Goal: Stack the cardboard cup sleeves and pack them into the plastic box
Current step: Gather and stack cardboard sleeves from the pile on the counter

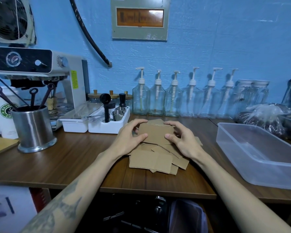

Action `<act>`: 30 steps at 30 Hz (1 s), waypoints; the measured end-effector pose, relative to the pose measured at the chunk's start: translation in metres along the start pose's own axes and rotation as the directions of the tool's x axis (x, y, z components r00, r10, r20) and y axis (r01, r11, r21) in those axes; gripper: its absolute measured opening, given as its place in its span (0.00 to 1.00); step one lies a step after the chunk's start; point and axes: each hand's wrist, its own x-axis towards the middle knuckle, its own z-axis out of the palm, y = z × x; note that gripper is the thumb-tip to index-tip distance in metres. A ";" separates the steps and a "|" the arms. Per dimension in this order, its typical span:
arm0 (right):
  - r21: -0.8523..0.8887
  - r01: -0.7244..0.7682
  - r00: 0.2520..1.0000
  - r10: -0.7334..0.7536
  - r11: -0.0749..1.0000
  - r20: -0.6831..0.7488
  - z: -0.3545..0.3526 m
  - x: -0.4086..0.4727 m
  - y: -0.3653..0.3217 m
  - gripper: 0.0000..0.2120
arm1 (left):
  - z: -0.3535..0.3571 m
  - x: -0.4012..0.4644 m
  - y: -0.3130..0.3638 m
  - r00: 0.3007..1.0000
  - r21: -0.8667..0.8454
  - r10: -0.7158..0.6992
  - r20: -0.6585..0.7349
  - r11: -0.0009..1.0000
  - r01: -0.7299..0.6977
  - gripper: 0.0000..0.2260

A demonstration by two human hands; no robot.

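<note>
Both the left hand (131, 134) and right hand (181, 137) pinch one flat brown cardboard sleeve (155, 132) by its ends above the loose sleeve pile (160, 159), so any nudge could scatter it short of the empty clear plastic box (252, 148).

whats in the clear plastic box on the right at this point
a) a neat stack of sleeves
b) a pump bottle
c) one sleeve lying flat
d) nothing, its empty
d: the plastic box shows only its bare translucent bottom, while the cardboard sleeves lie in a loose pile on the counter, and the left hand and right hand hold one sleeve above that pile.
</note>
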 end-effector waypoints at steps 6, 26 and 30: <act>0.043 0.014 0.999 -0.012 0.999 -0.053 -0.005 -0.001 -0.004 0.17 | -0.008 -0.002 0.005 0.999 -0.095 -0.045 -0.004 0.995 0.044 0.21; 0.024 -0.095 0.984 0.098 0.995 -0.152 -0.014 -0.034 -0.014 0.21 | -0.032 -0.061 0.013 0.980 0.281 -0.030 0.195 0.959 -0.027 0.18; -0.047 -0.123 0.983 0.115 0.991 -0.146 -0.013 -0.039 -0.014 0.20 | -0.033 -0.066 0.016 0.970 0.333 -0.011 0.244 0.940 -0.073 0.21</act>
